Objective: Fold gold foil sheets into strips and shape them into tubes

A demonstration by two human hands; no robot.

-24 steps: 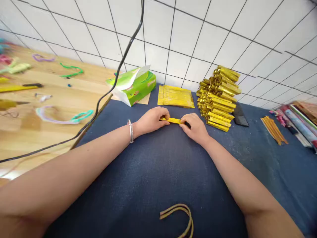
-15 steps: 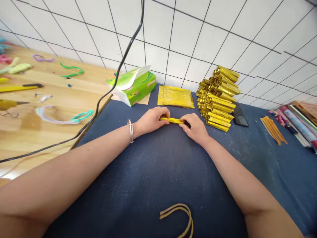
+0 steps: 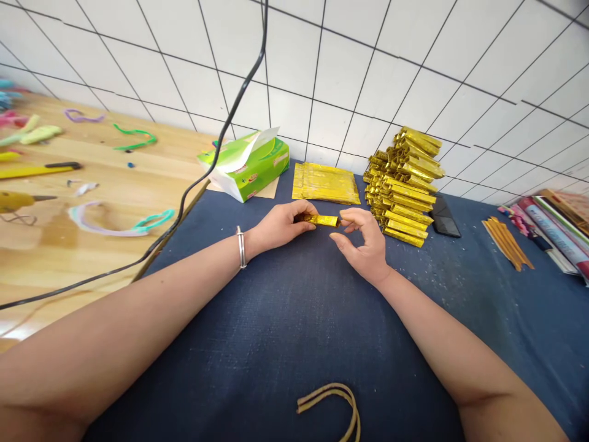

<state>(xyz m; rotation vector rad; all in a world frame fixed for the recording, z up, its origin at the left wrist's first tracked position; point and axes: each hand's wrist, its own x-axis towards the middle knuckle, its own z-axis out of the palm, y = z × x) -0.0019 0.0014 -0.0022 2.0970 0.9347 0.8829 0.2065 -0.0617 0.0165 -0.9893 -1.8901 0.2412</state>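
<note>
My left hand point(image 3: 285, 224) pinches one end of a small gold foil paper tube point(image 3: 326, 220) between thumb and fingers, above the dark blue cloth point(image 3: 294, 313). The tube's right end gapes open. Just beyond that end is my right hand point(image 3: 363, 239), its thumb and fingers apart with nothing between them. Behind the tube lies a flat stack of gold paper sheets point(image 3: 326, 183). To the right of my right hand rises a pile of folded gold paper tubes point(image 3: 402, 190).
A green tissue box point(image 3: 257, 166) stands at the back left, with a black cable point(image 3: 225, 123) hanging before it. A phone point(image 3: 445, 216), brown strips point(image 3: 508, 244) and books point(image 3: 559, 230) lie rightward. A looped cord point(image 3: 352, 399) rests in front. Craft bits and a yellow glue gun point(image 3: 18, 201) occupy the wooden table.
My right hand has let go of the gold paper piece and its fingers have spread. The piece now shows an opened, tube-like end; my left hand still holds it.
</note>
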